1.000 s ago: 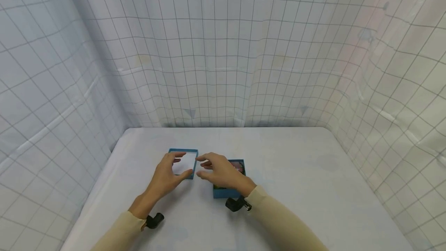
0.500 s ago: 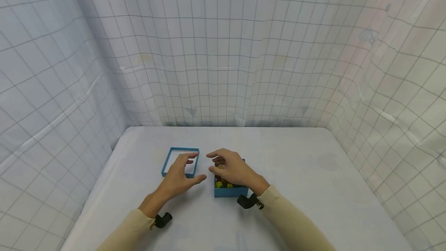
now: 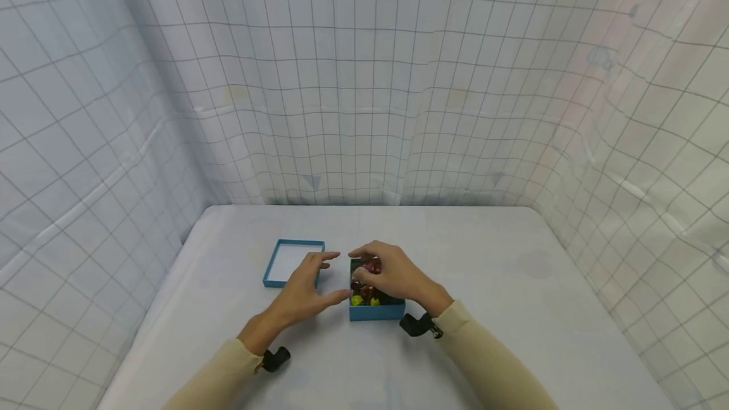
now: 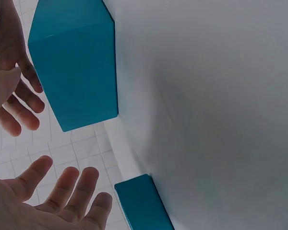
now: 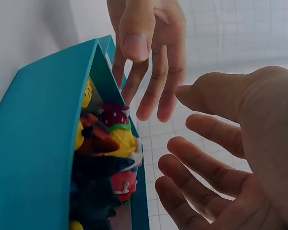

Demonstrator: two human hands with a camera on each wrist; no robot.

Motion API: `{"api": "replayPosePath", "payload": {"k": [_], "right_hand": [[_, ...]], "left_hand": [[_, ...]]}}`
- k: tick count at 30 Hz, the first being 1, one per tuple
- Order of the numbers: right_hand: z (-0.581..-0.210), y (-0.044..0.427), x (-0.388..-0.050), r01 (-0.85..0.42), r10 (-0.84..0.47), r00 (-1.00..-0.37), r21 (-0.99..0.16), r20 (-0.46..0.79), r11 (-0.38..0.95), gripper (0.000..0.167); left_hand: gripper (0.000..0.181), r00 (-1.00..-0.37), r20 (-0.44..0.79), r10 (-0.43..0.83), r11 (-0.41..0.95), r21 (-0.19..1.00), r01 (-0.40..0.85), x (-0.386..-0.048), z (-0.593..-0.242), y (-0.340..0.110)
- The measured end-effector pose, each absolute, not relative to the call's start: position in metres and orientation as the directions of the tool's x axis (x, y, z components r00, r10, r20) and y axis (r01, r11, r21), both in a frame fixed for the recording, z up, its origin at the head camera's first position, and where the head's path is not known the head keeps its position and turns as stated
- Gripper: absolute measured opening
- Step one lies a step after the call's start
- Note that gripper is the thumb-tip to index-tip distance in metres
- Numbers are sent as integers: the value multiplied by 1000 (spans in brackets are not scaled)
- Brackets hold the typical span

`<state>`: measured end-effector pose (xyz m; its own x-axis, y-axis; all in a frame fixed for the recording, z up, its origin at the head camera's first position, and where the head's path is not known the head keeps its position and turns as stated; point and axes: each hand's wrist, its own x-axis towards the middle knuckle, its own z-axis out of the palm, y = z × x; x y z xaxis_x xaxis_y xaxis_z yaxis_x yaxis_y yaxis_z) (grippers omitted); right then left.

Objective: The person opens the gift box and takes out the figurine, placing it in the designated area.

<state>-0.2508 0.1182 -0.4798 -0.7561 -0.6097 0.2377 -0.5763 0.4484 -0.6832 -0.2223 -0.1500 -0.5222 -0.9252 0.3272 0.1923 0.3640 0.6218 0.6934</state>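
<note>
A blue box (image 3: 377, 313) without its cover stands on the white table, filled with several small colourful toy figures (image 5: 117, 143) in yellow, red, pink, purple and dark blue. My right hand (image 3: 395, 274) hovers over the box's opening with its fingers loosely bent and apart from the figures. Left of the box, my left hand (image 3: 304, 290) is held with thumb and fingers spread, the thumb tip near the box's left side. Nothing is seen in either hand. The box's blue lid (image 3: 274, 283) lies inside-up behind the left hand, its near right corner partly hidden.
The white-covered table (image 3: 484, 271) reaches to a hanging white curtain (image 3: 364, 112) with a grid pattern at the back and both sides. A small black wrist camera (image 3: 276, 359) is strapped on the left wrist, another camera (image 3: 418, 324) on the right.
Both hands have moved to the right. The right hand is now further over the box, and more of the figures and the lid show. The box and lid seem to stay in place lately.
</note>
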Motion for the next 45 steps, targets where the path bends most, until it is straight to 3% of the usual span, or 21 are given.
{"api": "replayPosePath", "payload": {"k": [20, 32, 45], "right_hand": [[-480, 132, -257, -627, -668, -725, -559, 165, 542, 46], [-478, 130, -263, -649, -703, -701, -511, 116, 563, 50], [-479, 123, -266, -635, -694, -718, -462, 57, 619, 50]], "left_hand": [[116, -885, 108, 453, 580, 718, 385, -225, -526, -123], [121, -883, 108, 458, 597, 699, 395, -228, -532, -117], [121, -896, 101, 433, 562, 746, 356, -228, -531, -116]]}}
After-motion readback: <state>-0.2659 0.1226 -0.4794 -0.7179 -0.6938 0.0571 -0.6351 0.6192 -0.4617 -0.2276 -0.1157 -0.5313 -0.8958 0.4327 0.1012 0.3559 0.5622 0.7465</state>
